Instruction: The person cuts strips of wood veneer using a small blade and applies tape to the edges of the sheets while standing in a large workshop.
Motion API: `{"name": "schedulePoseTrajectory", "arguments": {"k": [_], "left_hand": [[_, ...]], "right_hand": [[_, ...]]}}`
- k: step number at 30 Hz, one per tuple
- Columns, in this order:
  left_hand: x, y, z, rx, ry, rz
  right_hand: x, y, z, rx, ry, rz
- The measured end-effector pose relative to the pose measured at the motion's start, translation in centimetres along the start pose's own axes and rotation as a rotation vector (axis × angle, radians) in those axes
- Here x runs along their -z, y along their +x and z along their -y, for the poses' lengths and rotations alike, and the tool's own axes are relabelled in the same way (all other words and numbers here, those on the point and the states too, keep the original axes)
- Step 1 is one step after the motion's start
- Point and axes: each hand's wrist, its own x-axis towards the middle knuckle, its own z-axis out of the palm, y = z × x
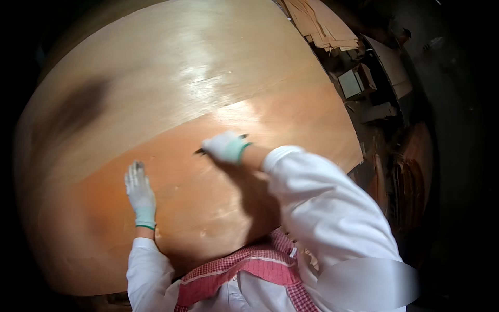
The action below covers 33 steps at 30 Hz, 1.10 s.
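Observation:
A broad wooden sheet fills most of the head view, with a pale veneer piece on the far part and an orange-tan piece on the near part. My left hand, in a white glove with a mint cuff, lies open on the orange piece, fingers stretched forward. My right hand, gloved the same way, grips a slim dark tool over that piece, right of my left hand. The tool's tip is too blurred to tell whether it touches the surface.
At the back right lie thin wooden sheets and a box-like object among dark clutter. More stacked sheets stand along the right side. A dark floor shows beyond them. My checked apron meets the near edge.

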Motion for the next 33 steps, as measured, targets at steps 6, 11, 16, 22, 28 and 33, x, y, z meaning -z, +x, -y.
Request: {"name": "schedulePoseTrajectory", "arguments": {"k": [6,11,16,22,28,33], "left_hand": [[-1.0,6.2,-16.9,0.156,-0.446,-0.100],[-1.5,9.0,-28.1,0.131,-0.110,-0.038],[-0.7,9.1,-27.5,0.117,-0.117,-0.023],[0.2,8.5,-28.6,0.219,-0.107,0.012],[-0.9,7.7,-27.5,0.269,-0.422,-0.123],[-1.6,9.3,-27.6,0.167,0.181,-0.369]], "right_hand": [[-1.1,-4.9,-11.9,-0.085,-0.030,0.008],[-1.7,-10.1,-22.3,0.002,0.040,-0.041],[-1.6,-21.9,-45.6,-0.106,-0.011,-0.084],[-5.6,-35.9,-65.4,-0.411,-0.480,0.266],[-4.2,-25.0,-61.3,-0.431,-0.249,-0.716],[1.0,-2.2,-37.5,0.224,0.482,-0.609]]}}
